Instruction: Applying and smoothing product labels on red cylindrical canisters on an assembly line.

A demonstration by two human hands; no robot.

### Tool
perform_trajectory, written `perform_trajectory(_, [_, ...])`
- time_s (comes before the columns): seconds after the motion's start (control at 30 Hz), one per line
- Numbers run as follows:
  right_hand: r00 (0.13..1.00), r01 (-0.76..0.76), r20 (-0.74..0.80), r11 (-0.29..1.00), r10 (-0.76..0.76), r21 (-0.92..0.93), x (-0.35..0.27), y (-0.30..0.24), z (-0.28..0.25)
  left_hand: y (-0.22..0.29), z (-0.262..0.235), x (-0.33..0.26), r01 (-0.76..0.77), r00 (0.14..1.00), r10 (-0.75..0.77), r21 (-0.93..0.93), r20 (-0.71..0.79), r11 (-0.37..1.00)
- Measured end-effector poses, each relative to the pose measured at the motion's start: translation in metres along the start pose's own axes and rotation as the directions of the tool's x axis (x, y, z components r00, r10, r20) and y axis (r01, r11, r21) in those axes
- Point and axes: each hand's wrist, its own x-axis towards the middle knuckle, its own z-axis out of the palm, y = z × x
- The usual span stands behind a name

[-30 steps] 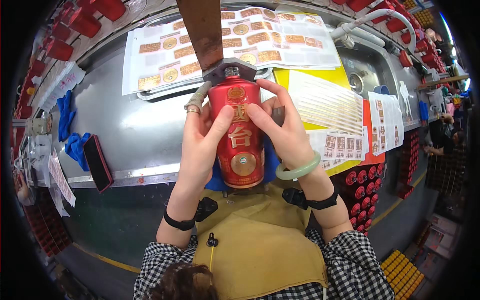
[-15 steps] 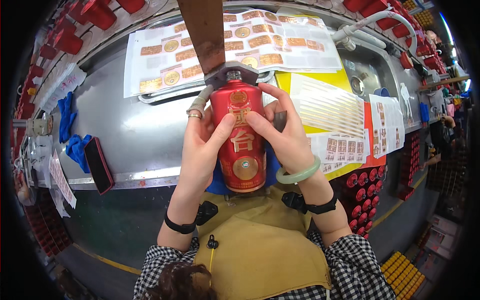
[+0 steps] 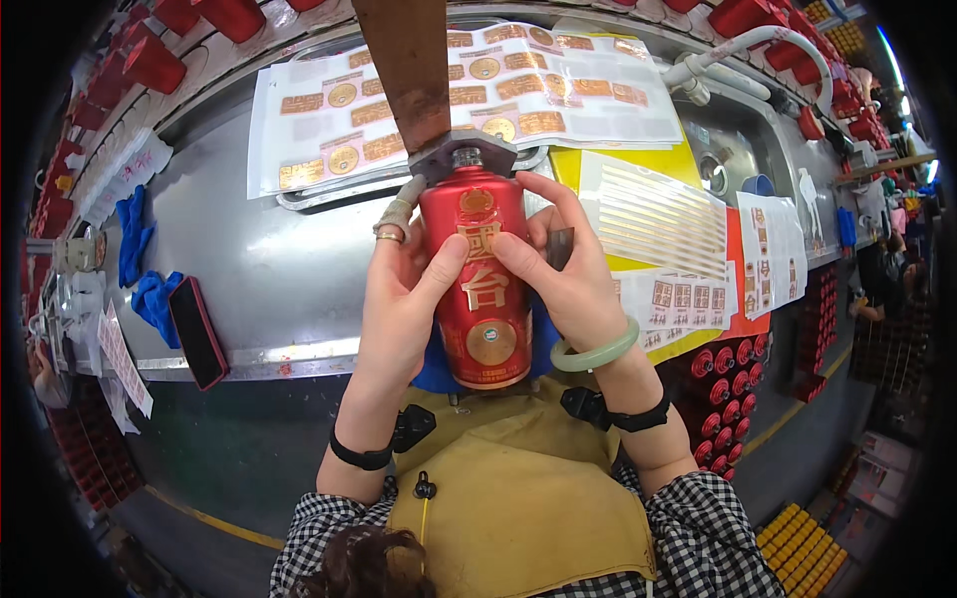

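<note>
The left hand (image 3: 392,289) and right hand (image 3: 580,291) hold the bottle (image 3: 486,317) from opposite sides. Each thumb lies on the front of the bottle; the left thumb (image 3: 446,261) and right thumb (image 3: 523,257) angle inward toward each other, tips just apart, over the gold characters (image 3: 485,289). The left index finger, fitted with a pale cover (image 3: 397,213), extends along the bottle's left shoulder. The right index finger (image 3: 554,190) arches toward the right shoulder, its tip near the shoulder edge. The gap between thumb and index finger is wide on both hands. Applied pressure cannot be determined.

The remaining fingers are partly hidden behind the bottle and the hands; their contact points cannot be determined. A dark piece (image 3: 560,245) sits at the right fingers, partly covered; its full shape is hard to make out. The blue support (image 3: 435,374), below the fingers, is largely concealed by the bottle. Whether the plate (image 3: 432,157), beyond the fingertips, grips the neck (image 3: 467,157) is unclear.

The bottle is located between the two hands, printed face toward the viewer. Its long axis runs away from the person, neck slightly to the left. The neck points beyond the index fingertips; the base lies below the thumbs, nearest the apron (image 3: 518,488).
</note>
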Motion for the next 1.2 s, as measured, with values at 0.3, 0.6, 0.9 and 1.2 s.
perform_trajectory(0.3, [1.0,0.018,-0.018,0.999,-0.018,-0.038,0.0005,0.001,0.0032,-0.0019,0.0022,-0.0001,-0.009,1.0,0.009,-0.007,-0.029,1.0])
perform_trajectory(0.6, [0.999,-0.026,-0.026,1.0,0.026,0.004,0.0008,-0.003,0.0046,0.0007,0.0035,0.0001,0.013,0.999,-0.014,-0.026,-0.045,1.0])
perform_trajectory(0.9, [1.0,-0.018,-0.02,1.0,0.017,-0.015,-0.0002,-0.0039,0.0051,0.0016,0.0053,0.0009,0.012,0.998,-0.015,-0.049,-0.06,0.999])
perform_trajectory(1.2, [1.0,0.0,-0.026,0.999,0.0,-0.032,-0.0002,-0.0024,0.0058,-0.0009,0.0039,0.002,0.012,0.998,-0.014,-0.027,-0.067,1.0])
